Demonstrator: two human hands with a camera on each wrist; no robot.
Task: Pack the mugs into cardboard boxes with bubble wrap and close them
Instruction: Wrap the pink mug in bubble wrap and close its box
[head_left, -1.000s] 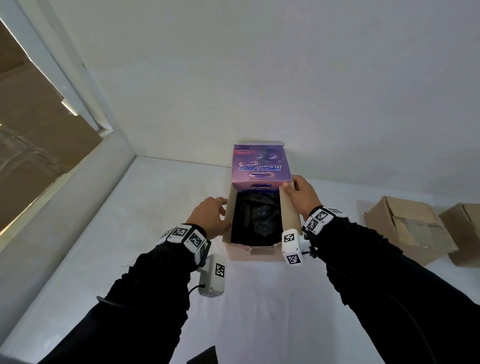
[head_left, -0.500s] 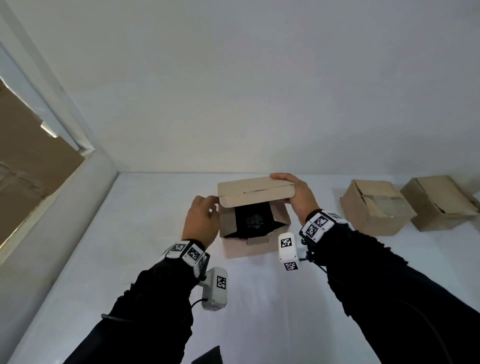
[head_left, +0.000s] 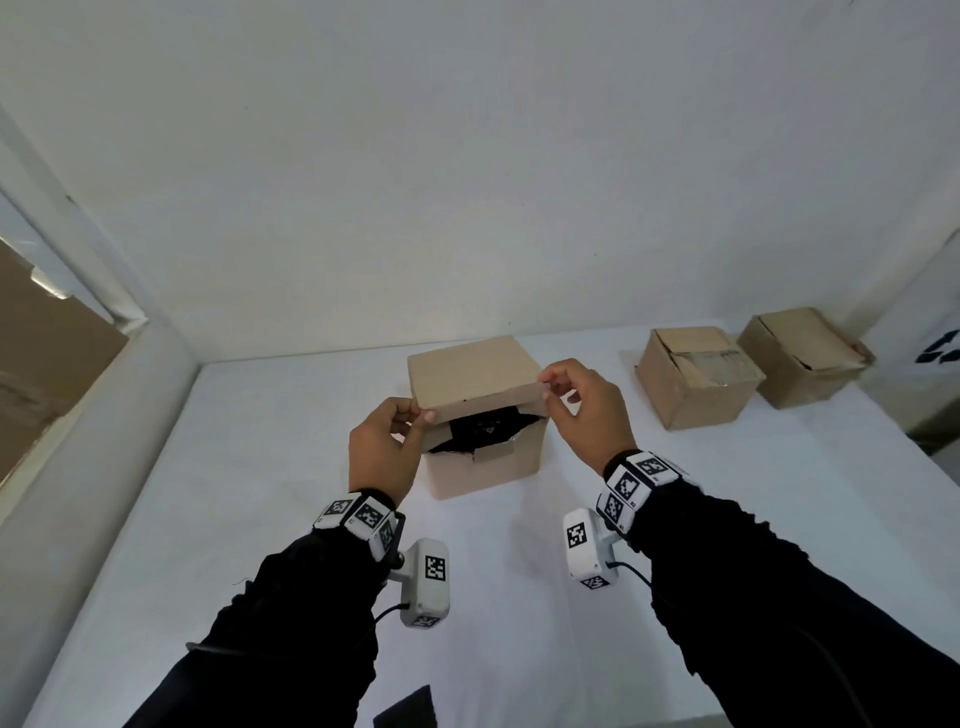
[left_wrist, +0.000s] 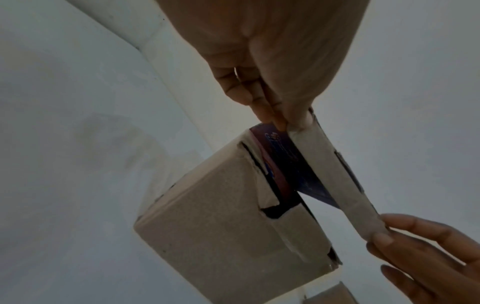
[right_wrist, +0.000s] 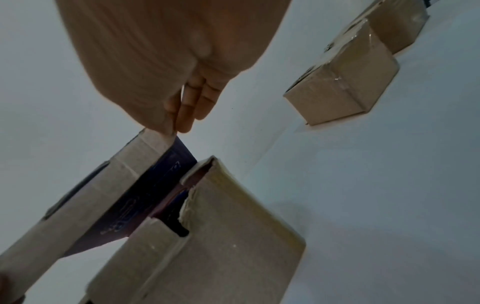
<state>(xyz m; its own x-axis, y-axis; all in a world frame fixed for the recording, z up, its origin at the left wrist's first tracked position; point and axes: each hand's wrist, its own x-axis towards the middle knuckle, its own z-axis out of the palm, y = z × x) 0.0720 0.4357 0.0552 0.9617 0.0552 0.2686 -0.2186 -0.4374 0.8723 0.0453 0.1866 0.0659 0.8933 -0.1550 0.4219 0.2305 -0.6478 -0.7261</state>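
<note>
A small cardboard box (head_left: 488, 462) stands on the white table (head_left: 260, 493), its lid (head_left: 475, 374) folded almost down over the top. Through the gap under the lid I see dark wrapped contents (head_left: 483, 428); the mug itself is hidden. My left hand (head_left: 387, 444) pinches the lid's front left corner, and my right hand (head_left: 582, 410) pinches its front right corner. In the left wrist view the left hand (left_wrist: 280, 121) holds the lid's tuck flap (left_wrist: 335, 176) above the box (left_wrist: 221, 236). The right wrist view shows the right hand (right_wrist: 176, 125) on the flap (right_wrist: 103, 189), whose inner side is printed purple.
Two more closed cardboard boxes (head_left: 696, 374) (head_left: 800, 353) stand at the back right of the table. A white wall runs behind, and a raised ledge (head_left: 93, 467) borders the table's left side. A dark object (head_left: 410, 709) lies at the near edge.
The lid, upright a second ago, has been swung forward and down over the box. Both hands moved from the side flaps to the lid's front corners.
</note>
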